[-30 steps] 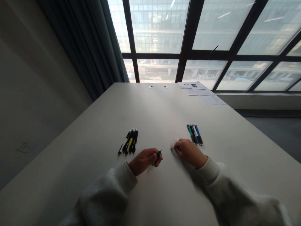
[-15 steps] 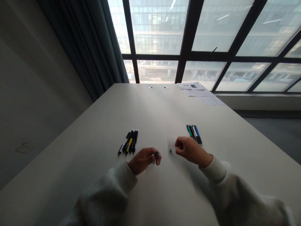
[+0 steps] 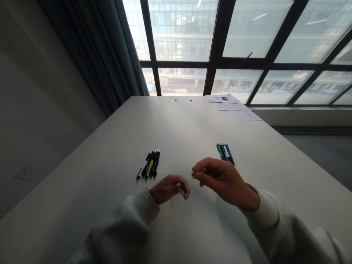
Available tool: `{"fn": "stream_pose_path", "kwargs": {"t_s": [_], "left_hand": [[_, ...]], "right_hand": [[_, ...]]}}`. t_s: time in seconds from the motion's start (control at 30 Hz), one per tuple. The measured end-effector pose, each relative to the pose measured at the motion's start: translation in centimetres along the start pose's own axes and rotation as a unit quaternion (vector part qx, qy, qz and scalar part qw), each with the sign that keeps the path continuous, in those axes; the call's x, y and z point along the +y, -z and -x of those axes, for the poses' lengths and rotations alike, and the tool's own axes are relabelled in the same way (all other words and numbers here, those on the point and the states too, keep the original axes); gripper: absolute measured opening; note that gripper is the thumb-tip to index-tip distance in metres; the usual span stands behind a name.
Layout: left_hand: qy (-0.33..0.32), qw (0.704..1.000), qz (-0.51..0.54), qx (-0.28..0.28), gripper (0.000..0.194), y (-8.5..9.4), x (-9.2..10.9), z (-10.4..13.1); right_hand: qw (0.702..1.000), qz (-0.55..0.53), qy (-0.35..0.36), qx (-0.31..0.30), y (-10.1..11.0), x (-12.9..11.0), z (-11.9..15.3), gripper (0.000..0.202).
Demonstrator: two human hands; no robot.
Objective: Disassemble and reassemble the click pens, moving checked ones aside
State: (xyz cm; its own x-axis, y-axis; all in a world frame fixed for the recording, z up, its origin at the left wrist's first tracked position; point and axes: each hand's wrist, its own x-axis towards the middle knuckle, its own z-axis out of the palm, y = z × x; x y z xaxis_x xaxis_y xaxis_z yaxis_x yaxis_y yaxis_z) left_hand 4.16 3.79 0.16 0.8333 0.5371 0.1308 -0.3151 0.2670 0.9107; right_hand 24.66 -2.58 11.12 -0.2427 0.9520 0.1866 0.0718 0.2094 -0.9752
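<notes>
My left hand (image 3: 172, 188) is closed on a green pen part (image 3: 183, 185), whose round end points up between thumb and fingers. Level with it on the right, my right hand (image 3: 217, 179) has its thumb and fingertips pinched together above the table. A tiny greyish piece (image 3: 193, 177) shows at those fingertips; its shape is too small to make out. Beyond my left hand lies a group of several pens (image 3: 150, 165), mostly black, one with a yellow grip. Behind my right hand lie several more pens (image 3: 225, 152) with green, white and blue parts, their lower ends partly hidden.
The white table (image 3: 165, 128) reaches to the window. Printed papers (image 3: 231, 104) lie at its far right corner. Two small white pieces (image 3: 174, 101) with dark marks are near the far edge. A dark curtain (image 3: 110, 55) hangs at the left.
My right hand has moved left and nearer to my left hand, its fingertips now at the place of the small piece on the table. My left hand has hardly moved.
</notes>
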Motion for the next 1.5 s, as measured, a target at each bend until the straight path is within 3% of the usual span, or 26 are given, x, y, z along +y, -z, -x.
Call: {"fn": "stream_pose_path", "kwargs": {"t_s": [0.17,0.4,0.77,1.3,1.5], "left_hand": [[0.009,1.0,-0.016,-0.008,0.041,0.3,0.1,0.0],[0.005,1.0,-0.025,-0.014,0.042,0.2,0.2,-0.1],[0.007,0.999,-0.05,-0.006,0.046,0.0,0.5,-0.1],[0.035,0.996,-0.087,0.004,0.051,-0.2,1.1,-0.1],[0.035,0.997,-0.069,0.006,0.047,0.0,0.5,0.2]], "right_hand": [[0.999,0.012,0.048,0.002,-0.3,-0.1,0.1,0.017],[0.988,0.113,0.101,-0.026,-0.1,-0.4,0.0,0.016],[0.975,0.143,0.163,-0.055,-0.3,-0.7,-0.1,0.019],[0.969,0.184,0.13,-0.098,-0.2,-0.3,-0.1,0.025],[0.954,0.28,0.056,-0.091,1.6,2.3,-0.8,0.044]]}}
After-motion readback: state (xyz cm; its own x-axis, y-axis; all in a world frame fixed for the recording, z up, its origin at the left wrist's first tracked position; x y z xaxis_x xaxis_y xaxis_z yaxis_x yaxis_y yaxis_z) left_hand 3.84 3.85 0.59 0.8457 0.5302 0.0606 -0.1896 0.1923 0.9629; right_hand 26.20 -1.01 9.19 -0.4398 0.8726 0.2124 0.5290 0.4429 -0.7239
